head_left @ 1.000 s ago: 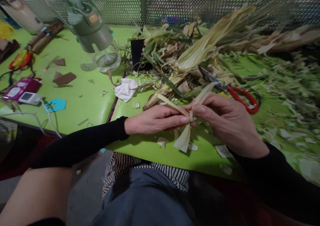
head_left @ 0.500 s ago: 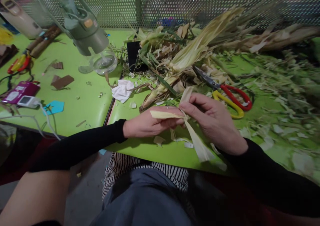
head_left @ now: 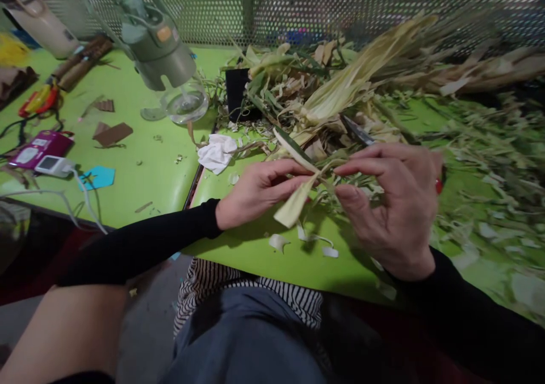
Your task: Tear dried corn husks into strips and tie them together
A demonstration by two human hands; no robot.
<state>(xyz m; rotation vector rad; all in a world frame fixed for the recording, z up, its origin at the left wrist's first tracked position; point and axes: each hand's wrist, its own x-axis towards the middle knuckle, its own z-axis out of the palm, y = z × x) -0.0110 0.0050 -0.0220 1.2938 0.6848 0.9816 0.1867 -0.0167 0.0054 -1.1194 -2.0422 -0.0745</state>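
My left hand [head_left: 259, 194] pinches a knotted piece of corn husk [head_left: 294, 203] between thumb and fingers. Pale strips spread out from its crossing point, one down and left, another up and left. Close to the right side of that crossing is my right hand [head_left: 394, 202], thumb and forefinger apart, the fingertip beside a strip; whether it touches is unclear. Behind the right hand lie scissors [head_left: 357, 130], blades showing and most of their red and yellow handles hidden. A heap of dried corn husks [head_left: 340, 89] rises beyond both hands.
Shredded husk [head_left: 481, 146] covers the right of the green table [head_left: 170, 163]. Farther left are a crumpled tissue [head_left: 217, 152], a green handled device [head_left: 166, 60] on a clear base, a purple pack [head_left: 40, 150] with a white cable, and another red-yellow handled tool [head_left: 40, 100].
My right hand has let go of the husk strip, opened, and moved slightly right, now covering the scissors' handles. The husk piece has turned in my left hand; the view has shifted a little.
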